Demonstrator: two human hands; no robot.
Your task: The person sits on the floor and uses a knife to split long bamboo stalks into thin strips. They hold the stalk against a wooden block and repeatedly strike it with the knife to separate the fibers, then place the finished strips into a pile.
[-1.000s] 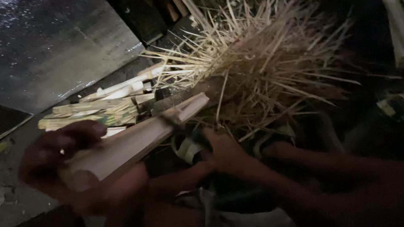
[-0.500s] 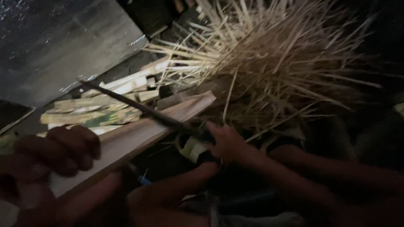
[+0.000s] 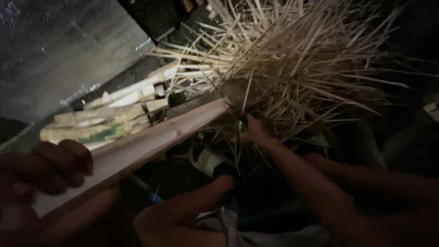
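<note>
Slanting from lower left to upper right, the pale split bamboo slat point(image 3: 137, 148) is gripped at its near end by the left hand point(image 3: 50, 171), fingers curled over it. Its far tip sits just beside the right hand point(image 3: 254, 132), whose grip cannot be made out, at the splinter heap point(image 3: 292, 68); cut bamboo pieces point(image 3: 109, 112) lie behind.

Left hand point(image 3: 48, 169) grips pale split slat point(image 3: 137, 148), angled up-right. Right hand point(image 3: 256, 132) reaches into splint pile point(image 3: 292, 64). Cut sticks point(image 3: 114, 110) lie behind slat. Dim light.
</note>
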